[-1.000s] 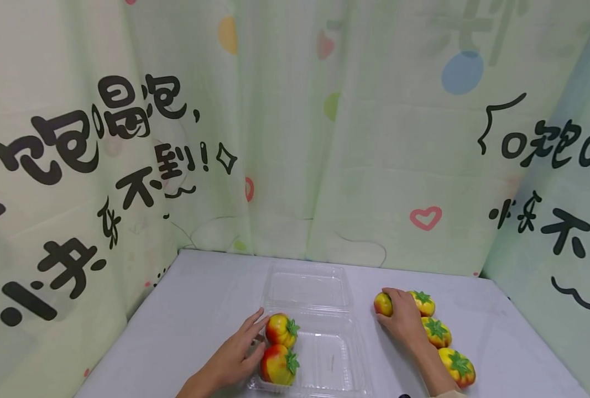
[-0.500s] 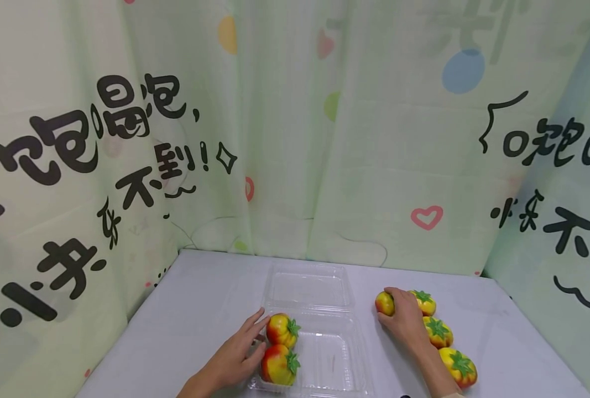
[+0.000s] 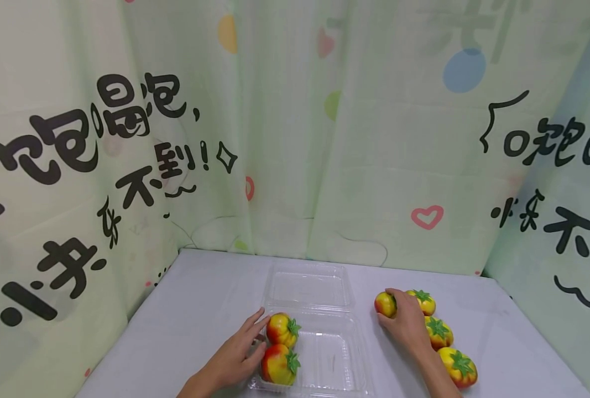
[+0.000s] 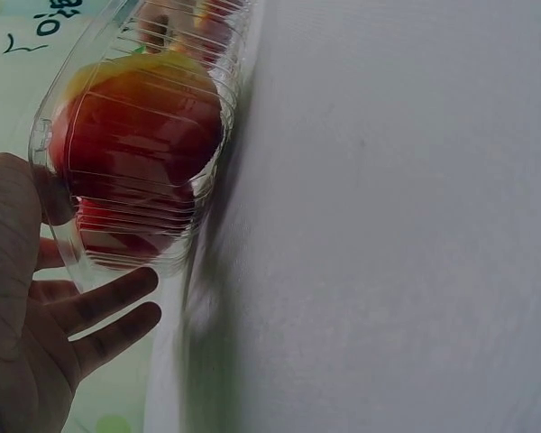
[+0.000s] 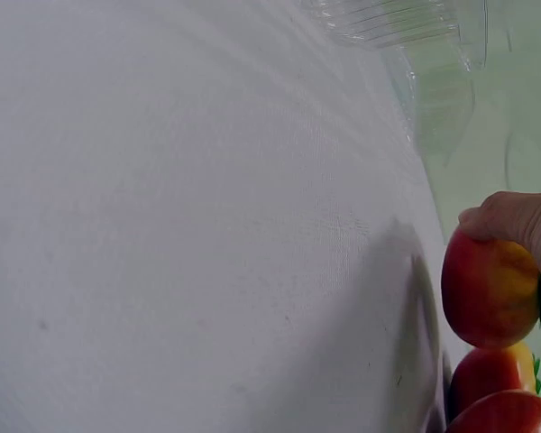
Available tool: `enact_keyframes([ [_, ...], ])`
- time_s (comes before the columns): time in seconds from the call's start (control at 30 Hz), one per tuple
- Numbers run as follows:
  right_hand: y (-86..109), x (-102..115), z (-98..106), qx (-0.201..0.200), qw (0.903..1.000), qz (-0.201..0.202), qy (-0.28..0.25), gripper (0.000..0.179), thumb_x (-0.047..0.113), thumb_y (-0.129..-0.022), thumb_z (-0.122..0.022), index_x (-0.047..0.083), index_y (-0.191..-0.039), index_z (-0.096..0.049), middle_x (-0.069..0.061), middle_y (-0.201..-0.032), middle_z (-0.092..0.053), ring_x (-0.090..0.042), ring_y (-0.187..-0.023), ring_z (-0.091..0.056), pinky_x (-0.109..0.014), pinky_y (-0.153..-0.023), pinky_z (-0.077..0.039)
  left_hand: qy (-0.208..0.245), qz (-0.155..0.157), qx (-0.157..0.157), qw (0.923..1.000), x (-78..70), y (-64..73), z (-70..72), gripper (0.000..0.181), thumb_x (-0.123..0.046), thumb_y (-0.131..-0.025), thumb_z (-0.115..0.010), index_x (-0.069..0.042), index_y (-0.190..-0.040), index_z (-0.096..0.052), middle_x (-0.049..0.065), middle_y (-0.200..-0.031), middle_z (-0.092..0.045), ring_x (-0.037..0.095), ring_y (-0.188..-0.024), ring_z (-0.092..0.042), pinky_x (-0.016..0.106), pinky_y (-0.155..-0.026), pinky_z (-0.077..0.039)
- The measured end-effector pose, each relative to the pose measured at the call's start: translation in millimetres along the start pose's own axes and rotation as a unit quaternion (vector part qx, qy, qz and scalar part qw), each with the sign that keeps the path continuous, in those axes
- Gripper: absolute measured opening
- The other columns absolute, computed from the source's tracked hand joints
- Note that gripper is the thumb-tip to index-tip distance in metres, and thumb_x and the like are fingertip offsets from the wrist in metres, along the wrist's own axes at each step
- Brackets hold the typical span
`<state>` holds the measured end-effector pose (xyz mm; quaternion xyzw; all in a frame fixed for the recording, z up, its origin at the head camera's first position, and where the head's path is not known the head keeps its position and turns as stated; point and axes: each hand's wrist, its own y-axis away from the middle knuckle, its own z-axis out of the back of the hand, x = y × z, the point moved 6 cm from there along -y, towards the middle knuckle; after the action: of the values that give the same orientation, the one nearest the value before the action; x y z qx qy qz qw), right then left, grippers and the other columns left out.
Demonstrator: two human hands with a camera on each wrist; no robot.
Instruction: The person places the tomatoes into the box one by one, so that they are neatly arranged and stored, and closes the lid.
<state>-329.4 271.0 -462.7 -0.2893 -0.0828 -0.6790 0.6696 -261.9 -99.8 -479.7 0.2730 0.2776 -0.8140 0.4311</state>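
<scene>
In the head view my right hand (image 3: 405, 319) grips a red-and-yellow tomato (image 3: 385, 304) with a green leafy top. The right wrist view shows my thumb pressed on the upper side of this held tomato (image 5: 490, 289). My left hand (image 3: 234, 354) is at the left side of a clear plastic box (image 3: 332, 354), its fingers extended and spread. Two tomatoes, a far one (image 3: 280, 329) and a near one (image 3: 277, 365), lie along the box's left side. From the left wrist, my thumb and fingers (image 4: 108, 302) are seen right at the box's rim.
The box's clear lid (image 3: 307, 287) lies folded back behind it. Right of it, a far tomato (image 3: 424, 302), a middle one (image 3: 439, 331) and a near one (image 3: 458, 367) form a line on the white table (image 3: 215, 282). A printed curtain (image 3: 285, 138) hangs around the table.
Almost nothing differs. The right hand and the tomato in it have shifted very slightly; the left hand stays at the box.
</scene>
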Motion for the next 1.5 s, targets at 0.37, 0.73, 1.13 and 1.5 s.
enact_keyframes([
  [0.37,6.9,4,3,-0.003,0.9994,-0.017,-0.029,0.066,0.009,-0.083,-0.082,-0.002,-0.141,-0.053,-0.027,-0.138,-0.056,-0.045,-0.126,-0.047,-0.064,-0.108,-0.043,0.006,0.000,0.001,1.0000,1.0,-0.8,-0.8,0.057,-0.025,-0.105,-0.055,-0.008,-0.157,-0.039,0.017,-0.165,-0.030,0.017,-0.112,-0.066,0.041,-0.096,-0.057],
  [0.73,15.1,23,15,-0.024,0.9977,-0.005,-0.063,0.067,0.010,-0.083,-0.084,0.000,-0.141,-0.053,-0.025,-0.138,-0.057,-0.043,-0.127,-0.048,-0.063,-0.106,-0.045,0.011,0.005,0.000,0.9999,0.8,-0.2,-0.4,0.058,-0.025,-0.105,-0.055,-0.010,-0.158,-0.039,0.018,-0.165,-0.029,0.017,-0.112,-0.066,0.043,-0.097,-0.057],
  [1.13,23.9,40,23,-0.033,0.9969,-0.001,-0.072,0.067,0.010,-0.082,-0.085,0.002,-0.141,-0.054,-0.023,-0.139,-0.057,-0.041,-0.126,-0.051,-0.060,-0.105,-0.049,0.005,0.008,0.001,1.0000,0.7,-0.7,-1.2,0.056,-0.024,-0.105,-0.054,-0.009,-0.157,-0.039,0.017,-0.165,-0.029,0.015,-0.112,-0.066,0.042,-0.097,-0.057],
  [1.5,30.5,53,25,-0.038,0.9962,0.011,-0.078,0.068,0.010,-0.080,-0.086,0.004,-0.140,-0.056,-0.020,-0.139,-0.059,-0.038,-0.123,-0.054,-0.056,-0.103,-0.052,0.002,-0.002,-0.005,1.0000,1.3,-0.6,-1.8,0.056,-0.022,-0.105,-0.055,-0.008,-0.157,-0.040,0.017,-0.164,-0.030,0.016,-0.112,-0.067,0.040,-0.096,-0.057],
])
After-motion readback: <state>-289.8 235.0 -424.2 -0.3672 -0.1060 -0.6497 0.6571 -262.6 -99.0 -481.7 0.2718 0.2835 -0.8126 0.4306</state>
